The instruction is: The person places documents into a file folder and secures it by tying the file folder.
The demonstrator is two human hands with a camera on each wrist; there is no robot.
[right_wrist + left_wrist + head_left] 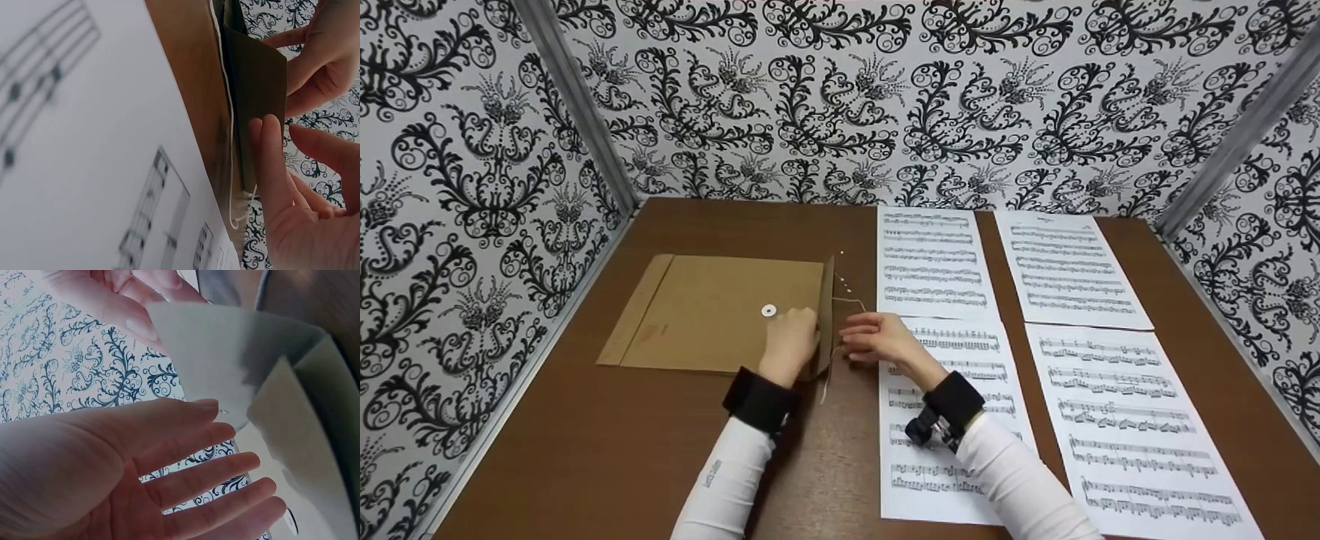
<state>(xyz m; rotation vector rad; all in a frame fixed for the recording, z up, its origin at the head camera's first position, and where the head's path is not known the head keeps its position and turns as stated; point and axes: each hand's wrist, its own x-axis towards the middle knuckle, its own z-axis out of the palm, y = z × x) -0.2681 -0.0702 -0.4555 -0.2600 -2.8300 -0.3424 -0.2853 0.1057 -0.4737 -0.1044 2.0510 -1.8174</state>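
Observation:
A brown kraft envelope (720, 315) lies on the table, with a white button (769, 310) on its face and its flap (826, 315) raised at the right end. My left hand (793, 341) is at that end, over the envelope's edge. The left wrist view shows this hand (185, 467) with fingers extended and the thumb tip beside the raised flap (208, 349). On the flap's other side, my right hand (881, 341) has its fingers loosely bent. In the right wrist view its fingertips (271, 126) lie against the flap (259, 84). A pale string (847, 301) trails near the flap.
Sheets of printed music (934, 262) lie in two columns on the right of the brown table (585, 442). My right forearm (1020, 472) passes over the nearer left sheet. Black-and-white patterned walls (840, 97) stand behind and at the sides.

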